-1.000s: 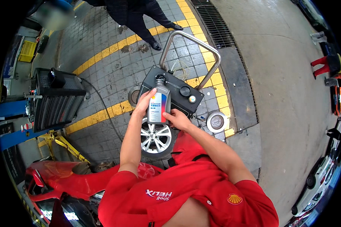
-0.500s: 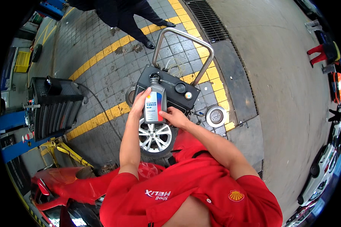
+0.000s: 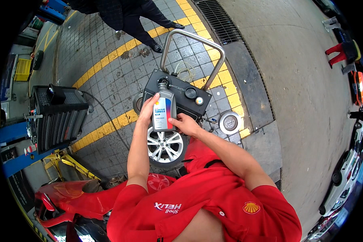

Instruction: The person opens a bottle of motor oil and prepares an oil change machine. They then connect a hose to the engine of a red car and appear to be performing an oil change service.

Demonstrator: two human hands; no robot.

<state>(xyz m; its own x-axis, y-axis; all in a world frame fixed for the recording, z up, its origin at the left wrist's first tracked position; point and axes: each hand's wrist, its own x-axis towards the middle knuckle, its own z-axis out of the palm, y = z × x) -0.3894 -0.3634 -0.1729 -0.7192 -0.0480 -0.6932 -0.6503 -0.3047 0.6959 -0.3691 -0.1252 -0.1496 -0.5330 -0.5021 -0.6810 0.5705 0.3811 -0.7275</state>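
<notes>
Both hands are closed on a grey plastic fluid bottle (image 3: 164,105) with a white, blue and red label. My left hand (image 3: 149,107) grips its left side, while my right hand (image 3: 184,123) grips its lower right edge with the thumb on the label. The bottle's neck points away from me and meets a dark round filler opening (image 3: 162,81) on a black machine (image 3: 152,84); whether liquid runs out cannot be seen. Beside the opening lies a black round cap (image 3: 190,92) on a chain (image 3: 176,87), with a small round gauge (image 3: 199,101) next to it.
A bent metal handle (image 3: 219,56) rises behind the machine, near a clear coiled hose (image 3: 185,74). Below the bottle lies a wheel (image 3: 164,147). A tool cart (image 3: 60,109) and red car bodywork (image 3: 72,193) are leftward. Another person (image 3: 133,24) stands ahead. A floor grate (image 3: 218,20) runs alongside.
The bottle and both hands keep nearly the same place on the machine. The whole view has shifted very slightly.
</notes>
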